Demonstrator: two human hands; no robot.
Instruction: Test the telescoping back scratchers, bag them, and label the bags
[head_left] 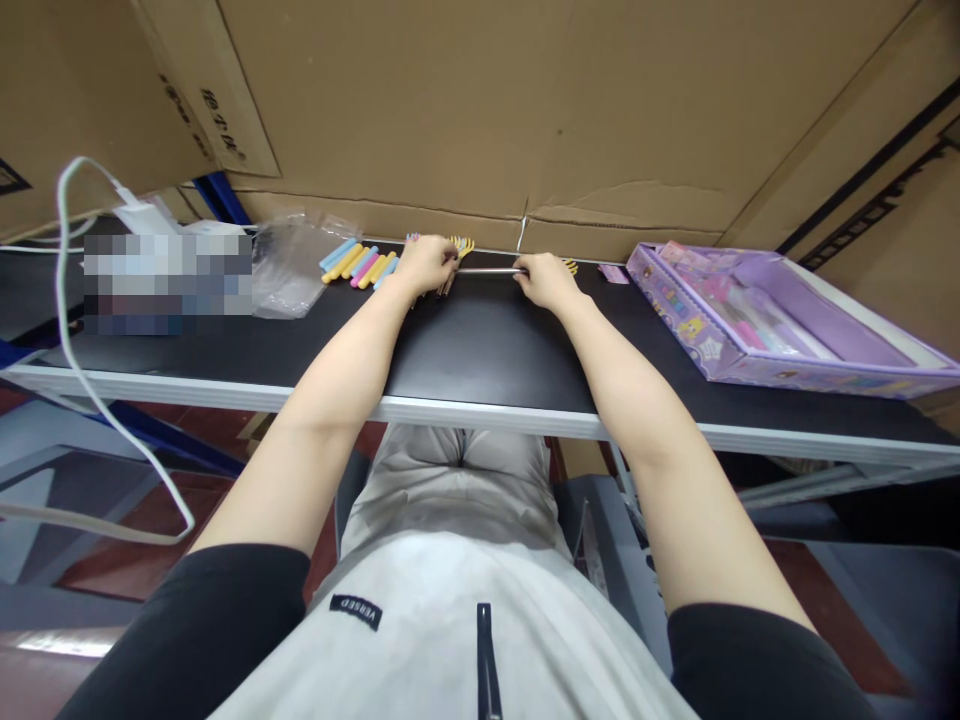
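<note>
Both my hands reach to the far edge of a black table (pixel 480 350). My left hand (pixel 426 262) is closed on one end of a thin silver rod (pixel 487 270), with several small forks with yellow tines (pixel 461 245) under and beside its fingers. My right hand (pixel 546 278) is closed on the rod's other end. The rod lies level between the two hands, just above the tabletop. A yellow piece (pixel 571 266) shows beyond my right hand.
Several pastel blue, yellow and pink handles (pixel 358 265) lie left of my left hand, next to a clear plastic bag (pixel 289 265). A purple toy box (pixel 772 315) stands at the right. Cardboard (pixel 487 110) walls the back. A white cable (pixel 71 330) hangs at the left.
</note>
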